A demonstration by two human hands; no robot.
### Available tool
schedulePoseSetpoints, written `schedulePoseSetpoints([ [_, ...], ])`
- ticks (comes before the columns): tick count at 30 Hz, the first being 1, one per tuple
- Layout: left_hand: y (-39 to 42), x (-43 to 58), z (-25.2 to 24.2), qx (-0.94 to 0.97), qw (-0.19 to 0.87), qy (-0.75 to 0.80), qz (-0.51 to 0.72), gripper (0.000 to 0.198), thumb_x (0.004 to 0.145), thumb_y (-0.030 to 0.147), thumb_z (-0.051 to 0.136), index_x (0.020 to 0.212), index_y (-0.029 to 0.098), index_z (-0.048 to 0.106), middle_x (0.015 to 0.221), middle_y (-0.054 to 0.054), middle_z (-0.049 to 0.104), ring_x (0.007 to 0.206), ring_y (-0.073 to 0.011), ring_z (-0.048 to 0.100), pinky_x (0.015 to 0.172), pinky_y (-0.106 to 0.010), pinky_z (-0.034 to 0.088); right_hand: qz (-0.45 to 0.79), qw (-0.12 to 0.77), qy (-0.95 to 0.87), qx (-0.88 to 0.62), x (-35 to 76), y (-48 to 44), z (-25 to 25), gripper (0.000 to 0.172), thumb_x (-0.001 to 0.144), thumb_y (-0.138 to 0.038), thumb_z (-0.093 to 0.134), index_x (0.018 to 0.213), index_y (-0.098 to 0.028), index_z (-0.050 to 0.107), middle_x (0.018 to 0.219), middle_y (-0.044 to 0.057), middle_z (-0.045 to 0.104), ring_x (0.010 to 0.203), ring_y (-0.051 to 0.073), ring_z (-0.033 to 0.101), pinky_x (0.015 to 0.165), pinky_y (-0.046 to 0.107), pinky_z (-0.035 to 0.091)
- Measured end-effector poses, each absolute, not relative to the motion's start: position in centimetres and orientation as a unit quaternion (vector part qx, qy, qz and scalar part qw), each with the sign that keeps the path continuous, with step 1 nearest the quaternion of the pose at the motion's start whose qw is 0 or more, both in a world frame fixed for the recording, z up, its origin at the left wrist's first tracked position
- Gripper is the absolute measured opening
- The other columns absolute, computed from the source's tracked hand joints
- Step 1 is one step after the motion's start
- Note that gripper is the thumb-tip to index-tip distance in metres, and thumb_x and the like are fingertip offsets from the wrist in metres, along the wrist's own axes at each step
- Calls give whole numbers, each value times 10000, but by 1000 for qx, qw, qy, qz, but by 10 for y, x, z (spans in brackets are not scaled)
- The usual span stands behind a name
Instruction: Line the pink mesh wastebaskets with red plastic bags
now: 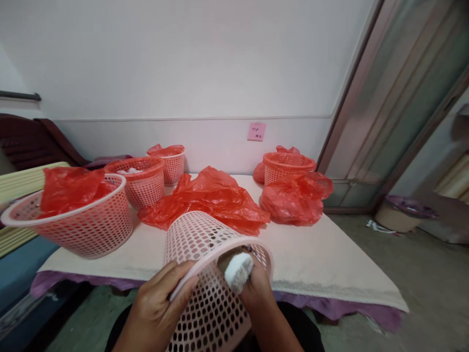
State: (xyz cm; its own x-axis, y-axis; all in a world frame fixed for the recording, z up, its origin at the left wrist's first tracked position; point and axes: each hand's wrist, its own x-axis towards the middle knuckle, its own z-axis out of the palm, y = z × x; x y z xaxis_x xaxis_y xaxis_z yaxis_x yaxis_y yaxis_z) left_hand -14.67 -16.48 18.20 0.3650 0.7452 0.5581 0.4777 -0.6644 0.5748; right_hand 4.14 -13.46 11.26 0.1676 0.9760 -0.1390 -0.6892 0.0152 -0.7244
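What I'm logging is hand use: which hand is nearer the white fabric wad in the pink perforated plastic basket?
Right. The right hand grips the white fabric wad inside the basket; the left hand holds the basket's rim, off to the wad's left.

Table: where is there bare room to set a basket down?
Bare cloth at the front right, before the right-hand bag. A narrow strip between the big left basket and the held basket. The back and left are crowded.

baskets (198,234) (91,230) (144,188) (173,168) (287,168) 5 | red bags (69,188) (165,150) (208,198) (296,198) (287,149) 5 or more | pink note (256,131) 1
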Motion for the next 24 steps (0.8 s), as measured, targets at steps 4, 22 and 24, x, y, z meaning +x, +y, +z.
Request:
schedulePoseSetpoints([
  [4, -164, -149, 182, 809, 126, 385, 426, 268, 894, 280, 594, 1155, 329, 635, 896, 52, 700, 805, -59, 677, 743, -92, 508, 691, 675, -117, -230, 43, -148, 140, 231, 750, -413, 579, 803, -213, 681, 773, 62, 716, 762, 229, 679, 694, 375, 565],
  [22, -177, -151, 164, 820, 34, 367, 438, 215, 875, 333, 614, 1078, 281, 660, 910, 34, 761, 806, -86, 728, 766, -74, 517, 517, 766, -53, -378, 26, -137, 71, 281, 629, -313, 741, 874, -196, 668, 771, 11, 713, 727, 217, 674, 688, 362, 574],
  [24, -186, -147, 151, 822, 43, 379, 424, 224, 882, 359, 598, 1068, 261, 676, 896, 3, 766, 808, -113, 736, 747, -96, 539, 490, 773, -55, -400, 19, -127, 69, 319, 744, -407, 682, 982, -197, 649, 865, 31, 717, 772, 217, 682, 731, 389, 575],
])
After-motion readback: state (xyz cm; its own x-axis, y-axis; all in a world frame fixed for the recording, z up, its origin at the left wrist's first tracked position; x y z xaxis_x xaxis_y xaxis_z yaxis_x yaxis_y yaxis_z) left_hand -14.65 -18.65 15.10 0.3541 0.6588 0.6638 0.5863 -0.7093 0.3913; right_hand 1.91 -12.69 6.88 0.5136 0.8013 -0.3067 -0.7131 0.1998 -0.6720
